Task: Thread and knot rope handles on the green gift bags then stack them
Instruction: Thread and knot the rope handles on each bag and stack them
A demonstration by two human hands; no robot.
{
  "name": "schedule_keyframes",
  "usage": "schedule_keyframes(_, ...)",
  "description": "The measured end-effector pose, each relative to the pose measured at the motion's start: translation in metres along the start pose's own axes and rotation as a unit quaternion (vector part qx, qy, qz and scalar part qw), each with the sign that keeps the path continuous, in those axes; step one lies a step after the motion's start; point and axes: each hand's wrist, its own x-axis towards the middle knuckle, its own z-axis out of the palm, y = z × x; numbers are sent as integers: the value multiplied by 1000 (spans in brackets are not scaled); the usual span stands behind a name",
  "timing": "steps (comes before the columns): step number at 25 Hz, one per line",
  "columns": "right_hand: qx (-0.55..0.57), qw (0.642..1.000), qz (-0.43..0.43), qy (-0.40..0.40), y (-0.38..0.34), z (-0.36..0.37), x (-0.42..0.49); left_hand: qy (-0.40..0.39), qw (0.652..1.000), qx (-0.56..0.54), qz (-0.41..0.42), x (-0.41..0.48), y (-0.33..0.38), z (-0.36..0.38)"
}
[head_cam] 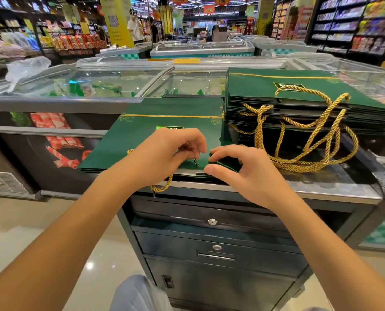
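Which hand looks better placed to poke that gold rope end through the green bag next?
Probably the left. The left hand already pinches the gold rope by its tip, over the near edge of the green bag, while the right hand holds that edge.

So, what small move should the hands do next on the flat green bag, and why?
Probably guide the rope tip into the near edge of the bag. The left hand pinches that tip just above it, the right hand lifts the edge, and the rope hangs loose below.
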Motion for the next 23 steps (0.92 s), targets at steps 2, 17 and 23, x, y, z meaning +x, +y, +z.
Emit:
schedule_keyframes(2,4,1000,-5,-3,0,0,0,-12,1000,12,9,3,1,-1)
schedule_keyframes(17,12,1000,-10,6,1,3,0,-33,999,12,-8,5,2,-1)
schedule_keyframes(23,24,999,-15,30,-1,5,0,-6,995,-61,-82,-9,5,-10)
